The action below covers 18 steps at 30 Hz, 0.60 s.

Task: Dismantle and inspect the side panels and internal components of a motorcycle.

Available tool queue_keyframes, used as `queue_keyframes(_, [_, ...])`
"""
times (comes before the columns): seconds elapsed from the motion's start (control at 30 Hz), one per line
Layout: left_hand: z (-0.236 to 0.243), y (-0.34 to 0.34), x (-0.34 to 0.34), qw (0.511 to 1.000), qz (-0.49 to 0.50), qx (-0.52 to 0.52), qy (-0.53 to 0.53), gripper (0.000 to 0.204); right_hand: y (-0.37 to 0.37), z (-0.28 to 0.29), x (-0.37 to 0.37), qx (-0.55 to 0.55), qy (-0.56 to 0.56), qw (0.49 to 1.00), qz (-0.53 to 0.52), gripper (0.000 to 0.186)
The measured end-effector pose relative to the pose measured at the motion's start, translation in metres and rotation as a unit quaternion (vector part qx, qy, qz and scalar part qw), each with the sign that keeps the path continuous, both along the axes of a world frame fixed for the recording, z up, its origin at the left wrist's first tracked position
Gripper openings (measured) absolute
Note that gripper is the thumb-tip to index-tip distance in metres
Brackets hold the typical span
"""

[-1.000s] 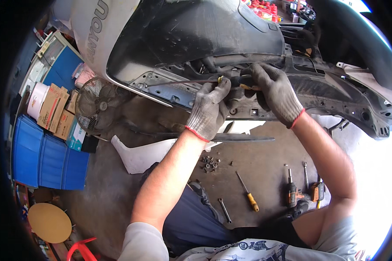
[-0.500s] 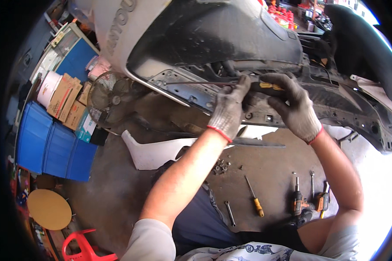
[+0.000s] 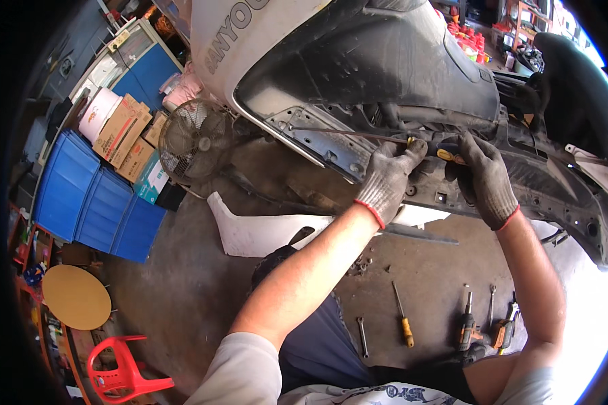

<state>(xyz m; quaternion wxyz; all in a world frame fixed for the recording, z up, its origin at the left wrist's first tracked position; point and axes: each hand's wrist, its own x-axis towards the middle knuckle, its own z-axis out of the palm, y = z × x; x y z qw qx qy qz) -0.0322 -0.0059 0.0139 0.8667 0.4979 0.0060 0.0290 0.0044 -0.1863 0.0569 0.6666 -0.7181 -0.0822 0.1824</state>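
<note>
In thick grey work gloves with red cuffs, both my hands are on a long screwdriver (image 3: 447,156) with a yellow and black handle. My left hand (image 3: 389,174) is closed around it where the shaft meets the handle. At the handle's rear end, my right hand (image 3: 485,177) grips with its fingers partly hidden. The thin shaft stretches left, its tip over a perforated metal plate (image 3: 327,145) on the vehicle's exposed frame. Whether the tip sits in a screw is too small to tell. Above it is a dark, dusty body panel (image 3: 378,71).
On the floor lie a white trim panel (image 3: 246,229), another yellow-handled screwdriver (image 3: 407,331), a wrench (image 3: 363,337), power drills (image 3: 467,327) and small fasteners (image 3: 361,266). A fan (image 3: 196,138), blue bins (image 3: 91,189), boxes (image 3: 121,131) and a red plastic chair (image 3: 118,371) stand at the left.
The whole view has shifted, so the scene sits further right. My right hand has changed its grip, from fingers laid over the handle to holding its rear end. My left hand stays closed on the screwdriver.
</note>
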Motion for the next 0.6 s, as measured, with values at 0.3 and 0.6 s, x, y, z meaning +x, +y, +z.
queue_keyframes(0.3, [0.006,0.003,0.0,0.999,0.025,0.044,0.009,0.023,0.002,0.0,0.0,-0.025,-0.064,0.998,-0.004,0.038])
queue_keyframes(0.6, [0.013,0.001,-0.005,0.999,0.029,-0.008,0.011,0.018,0.003,-0.003,0.001,-0.006,-0.201,0.98,0.002,0.023])
